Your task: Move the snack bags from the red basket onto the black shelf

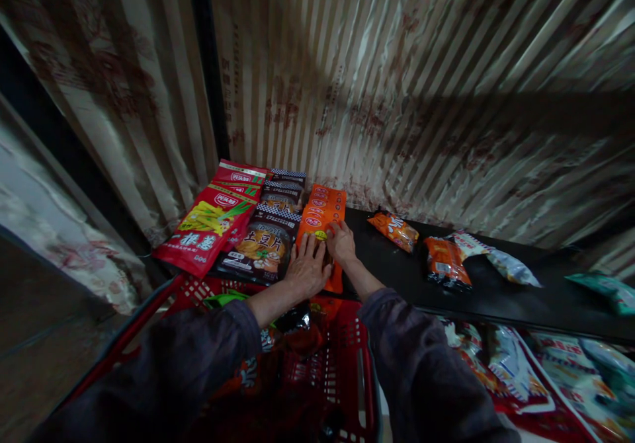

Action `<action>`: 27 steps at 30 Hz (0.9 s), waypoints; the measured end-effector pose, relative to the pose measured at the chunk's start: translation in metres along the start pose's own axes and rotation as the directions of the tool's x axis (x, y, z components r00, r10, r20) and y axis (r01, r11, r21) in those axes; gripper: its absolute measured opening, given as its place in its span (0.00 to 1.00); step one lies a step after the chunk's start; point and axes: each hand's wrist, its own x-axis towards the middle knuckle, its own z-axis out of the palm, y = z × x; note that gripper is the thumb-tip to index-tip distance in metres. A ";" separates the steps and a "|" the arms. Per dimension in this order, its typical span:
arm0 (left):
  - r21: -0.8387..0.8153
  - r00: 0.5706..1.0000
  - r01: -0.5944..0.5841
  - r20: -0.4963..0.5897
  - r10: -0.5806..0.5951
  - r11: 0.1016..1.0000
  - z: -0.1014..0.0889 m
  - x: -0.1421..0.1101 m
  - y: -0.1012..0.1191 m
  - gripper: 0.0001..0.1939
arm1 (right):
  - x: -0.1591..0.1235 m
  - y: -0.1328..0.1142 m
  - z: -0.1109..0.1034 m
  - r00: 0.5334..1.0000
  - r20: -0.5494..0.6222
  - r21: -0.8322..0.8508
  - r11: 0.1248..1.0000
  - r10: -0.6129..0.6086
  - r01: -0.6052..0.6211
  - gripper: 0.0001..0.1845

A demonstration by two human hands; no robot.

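Indoors, both open hands [325, 258] press orange packets [321, 215] on a black shelf [391, 274] before striped curtains [347, 86].

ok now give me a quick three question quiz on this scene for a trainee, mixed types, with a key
1. True or false: the left hand and the right hand both touch the orange packets.

2. Which packets lie directly to the left of the orange ones on the black shelf?
A) Red packets
B) Dark potato-slice packets
C) Teal packets

3. Fill in the blank: the perforated plastic basket beneath the forearms is ____ in colour.

Key: 1. True; 2. B; 3. red
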 end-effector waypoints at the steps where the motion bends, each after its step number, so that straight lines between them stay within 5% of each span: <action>1: -0.004 1.000 0.002 0.001 -0.002 1.000 0.000 0.000 0.000 0.32 | -0.002 0.001 0.000 1.000 -0.014 0.017 1.000 0.002 -0.002 0.22; 13: 0.025 1.000 0.003 -0.005 -0.003 1.000 -0.002 0.001 0.001 0.32 | -0.032 -0.001 0.000 0.998 -0.019 0.172 0.983 0.065 -0.061 0.28; 27: 0.095 0.998 0.028 -0.064 -0.022 0.995 -0.006 -0.004 0.009 0.30 | -0.063 0.006 -0.026 0.994 -0.019 0.284 0.954 0.103 -0.093 0.26</action>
